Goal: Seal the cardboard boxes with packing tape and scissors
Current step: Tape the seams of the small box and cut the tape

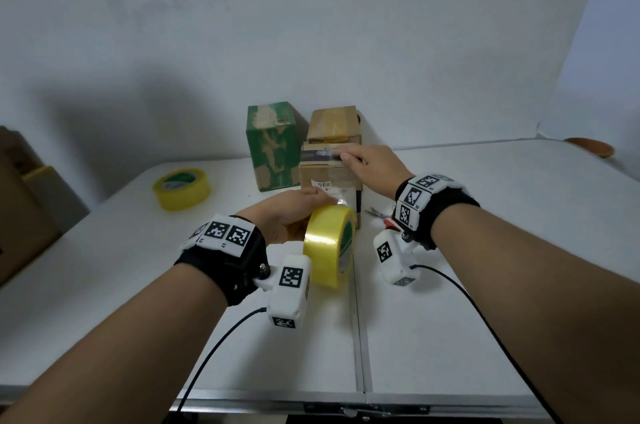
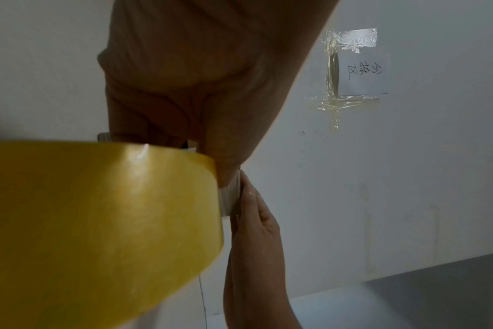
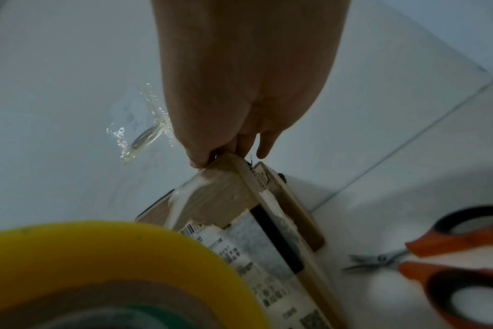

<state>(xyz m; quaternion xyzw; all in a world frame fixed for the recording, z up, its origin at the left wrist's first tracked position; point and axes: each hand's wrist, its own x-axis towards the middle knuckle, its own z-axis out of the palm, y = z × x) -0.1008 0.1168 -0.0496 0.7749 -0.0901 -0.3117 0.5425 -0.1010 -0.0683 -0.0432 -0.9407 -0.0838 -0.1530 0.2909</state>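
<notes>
My left hand [image 1: 287, 212] grips a yellow packing tape roll [image 1: 329, 243] upright, just in front of a brown cardboard box [image 1: 329, 181]. A shiny clear tape strip [image 3: 180, 200] runs from the roll up the box's front. My right hand [image 1: 370, 160] lies on the box top, straight fingers [image 1: 348, 157] pressing near its left edge. In the right wrist view the right hand [image 3: 239, 78] touches the box's [image 3: 220, 195] top corner. The roll [image 2: 99, 222] fills the left wrist view. Orange-handled scissors [image 3: 451, 256] lie on the table right of the box, partly hidden by my wrist in the head view.
A green box [image 1: 273, 146] and a second brown box [image 1: 334, 122] stand behind, against the wall. Another yellow tape roll [image 1: 181, 188] lies at the left on the white table [image 1: 450, 319]. A brown dish [image 1: 592, 146] sits far right. Large cartons [image 1: 20, 202] stand off the left edge.
</notes>
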